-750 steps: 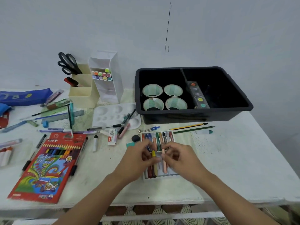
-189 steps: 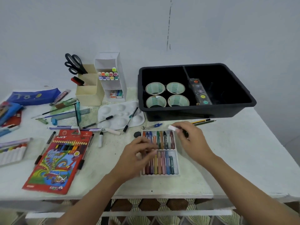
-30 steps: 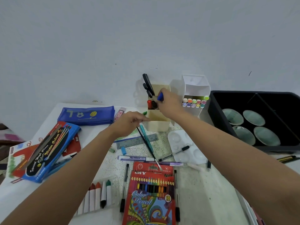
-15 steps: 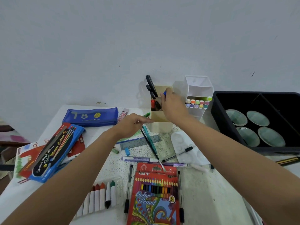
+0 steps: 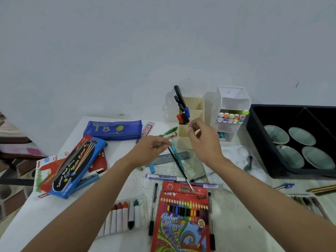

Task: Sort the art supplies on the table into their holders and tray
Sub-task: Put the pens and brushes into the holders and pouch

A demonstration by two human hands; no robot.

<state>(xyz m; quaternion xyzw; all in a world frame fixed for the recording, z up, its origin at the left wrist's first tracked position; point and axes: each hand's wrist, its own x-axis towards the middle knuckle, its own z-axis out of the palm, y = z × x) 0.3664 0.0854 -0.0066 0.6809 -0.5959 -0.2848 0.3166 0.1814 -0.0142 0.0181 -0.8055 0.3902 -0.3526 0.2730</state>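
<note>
A cream pen holder (image 5: 193,113) stands at the back of the table with black scissors (image 5: 179,97), a blue-capped marker (image 5: 187,111) and a red marker (image 5: 180,118) in it. Just in front of it, my right hand (image 5: 204,142) hovers with loosely curled fingers and holds nothing. My left hand (image 5: 150,150) reaches to the top end of a thin black paintbrush (image 5: 179,165) lying beside a teal pen (image 5: 177,157) and seems to pinch it. The white marker organiser (image 5: 233,98) and black tray (image 5: 259,144) stand to the right.
A red colour pencil box (image 5: 181,217), a crayon tray (image 5: 123,215), loose pens, a purple pen (image 5: 163,177) and a ruler (image 5: 161,160) lie in front. At left are a blue pencil case (image 5: 112,129) and blue pencil box (image 5: 76,164). A white palette (image 5: 240,159) lies by the tray.
My right hand has let go of the blue-capped marker, now in the cream holder, and has drawn back toward me. My left hand has stayed at the brush's end.
</note>
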